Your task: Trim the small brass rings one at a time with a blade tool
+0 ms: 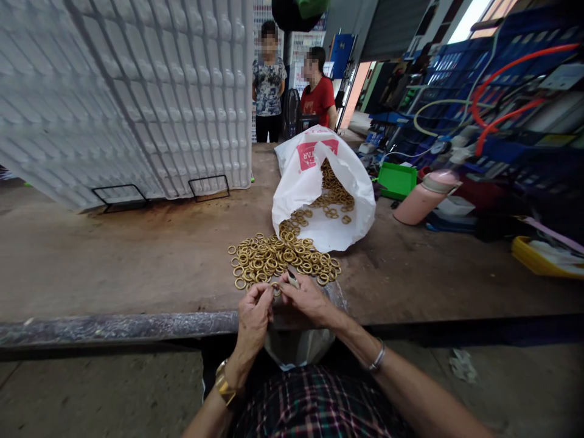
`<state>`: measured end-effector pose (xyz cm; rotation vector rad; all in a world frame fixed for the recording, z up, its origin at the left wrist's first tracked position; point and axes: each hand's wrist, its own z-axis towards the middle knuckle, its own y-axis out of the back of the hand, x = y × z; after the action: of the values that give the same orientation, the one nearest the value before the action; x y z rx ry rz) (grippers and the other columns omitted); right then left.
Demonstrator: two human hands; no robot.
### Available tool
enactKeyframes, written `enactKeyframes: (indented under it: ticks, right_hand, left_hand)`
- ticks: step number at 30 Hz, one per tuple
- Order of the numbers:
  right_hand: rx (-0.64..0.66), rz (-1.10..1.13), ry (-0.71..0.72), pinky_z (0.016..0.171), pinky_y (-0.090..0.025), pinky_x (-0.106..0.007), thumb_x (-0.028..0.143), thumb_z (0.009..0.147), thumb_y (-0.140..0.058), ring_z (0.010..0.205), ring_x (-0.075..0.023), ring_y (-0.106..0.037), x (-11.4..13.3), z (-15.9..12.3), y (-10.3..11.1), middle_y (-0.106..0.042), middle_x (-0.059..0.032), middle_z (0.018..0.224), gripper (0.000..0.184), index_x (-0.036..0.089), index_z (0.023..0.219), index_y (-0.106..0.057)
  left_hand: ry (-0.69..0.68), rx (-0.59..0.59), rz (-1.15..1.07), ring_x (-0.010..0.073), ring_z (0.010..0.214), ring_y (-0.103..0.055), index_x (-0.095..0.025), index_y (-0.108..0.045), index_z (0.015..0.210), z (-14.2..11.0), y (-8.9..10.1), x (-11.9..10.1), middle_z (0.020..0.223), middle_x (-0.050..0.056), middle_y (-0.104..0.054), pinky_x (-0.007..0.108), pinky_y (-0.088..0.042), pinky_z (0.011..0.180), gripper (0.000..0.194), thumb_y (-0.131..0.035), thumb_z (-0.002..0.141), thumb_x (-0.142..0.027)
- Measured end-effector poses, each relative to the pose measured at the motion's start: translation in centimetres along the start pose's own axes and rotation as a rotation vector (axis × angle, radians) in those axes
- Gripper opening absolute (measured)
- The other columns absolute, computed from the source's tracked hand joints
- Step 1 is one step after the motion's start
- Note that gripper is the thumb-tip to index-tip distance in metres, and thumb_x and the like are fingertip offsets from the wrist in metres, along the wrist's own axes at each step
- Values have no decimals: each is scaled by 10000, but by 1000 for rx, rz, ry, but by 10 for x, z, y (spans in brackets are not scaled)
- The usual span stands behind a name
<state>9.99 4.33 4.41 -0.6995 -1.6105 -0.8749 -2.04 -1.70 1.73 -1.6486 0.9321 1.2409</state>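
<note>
A brass-coloured ring (276, 286) is pinched at the fingertips of my left hand (253, 313), just over the front of the table. My right hand (308, 299) is closed around a small tool (292, 280) with a pale body and a dark pointed end, perhaps a small blade; its fingertips meet the same ring. Right behind both hands lies a loose pile of brass-coloured rings (269, 258). It spills from the mouth of a white sack (292, 201) lying on its side, with more rings inside.
White ribbed trays (182, 91) stand on edge at the left, against black wire stands (210, 187). A pink bottle (426, 198), a green tray (396, 180) and a yellow tray (542, 258) sit on the right. A plastic bag (298, 347) hangs below the table edge. Two people are behind.
</note>
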Motion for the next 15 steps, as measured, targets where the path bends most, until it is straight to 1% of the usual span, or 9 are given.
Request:
enactKeyframes:
  ticks: [2, 4, 7, 9, 11, 13, 15]
  right_hand:
    - [24, 203, -114, 375, -238, -173, 405, 788, -487, 377, -43, -302, -2, 0, -5, -448, 78, 515, 229, 192, 713, -448]
    - [59, 369, -204, 322, -169, -167, 466, 767, -491, 318, -29, -209, -5, -1, -10, -441, 100, 501, 269, 208, 757, -415]
    - [84, 477, -254, 303, -159, -158, 485, 732, -526, 302, -21, -182, -9, -2, -13, -456, 108, 509, 304, 216, 757, -386]
    - [66, 461, -250, 305, -157, -160, 472, 735, -523, 301, -22, -183, -10, -1, -13, -460, 107, 513, 291, 215, 746, -387]
    - [27, 368, -207, 322, -175, -166, 440, 753, -506, 316, -28, -218, -9, 1, -11, -462, 99, 513, 249, 207, 744, -417]
    - [-24, 215, -134, 371, -244, -171, 380, 766, -497, 373, -42, -311, -6, 2, -8, -471, 79, 521, 200, 190, 715, -461]
    - [-63, 62, -64, 455, -317, -177, 301, 757, -498, 473, -61, -404, -1, 2, -5, -484, 60, 541, 153, 177, 669, -489]
  left_hand:
    - [2, -20, -16, 48, 379, -366, -155, -564, 735, 0, -1, 0, 460, -73, -444, 161, -302, 380, 277, -612, 725, -427]
    - [17, -51, -6, 51, 390, -383, -150, -571, 763, -1, -2, 0, 469, -65, -472, 159, -317, 388, 272, -620, 719, -414]
    - [44, -69, 15, 55, 405, -409, -142, -584, 790, -3, -3, 0, 500, -45, -523, 156, -329, 388, 285, -629, 706, -411]
    - [47, -49, 11, 53, 403, -409, -142, -588, 822, -5, -3, -1, 529, -41, -538, 155, -328, 375, 303, -629, 704, -418]
    - [45, -18, -3, 50, 396, -404, -146, -588, 876, -7, -2, -1, 556, -46, -531, 155, -329, 360, 333, -622, 708, -431]
    - [52, 3, -19, 46, 389, -400, -149, -585, 912, -8, -2, -2, 575, -50, -523, 153, -329, 349, 361, -617, 709, -446]
    - [69, 6, -29, 44, 382, -399, -149, -583, 908, -8, -1, -2, 566, -52, -513, 150, -325, 345, 370, -619, 703, -455]
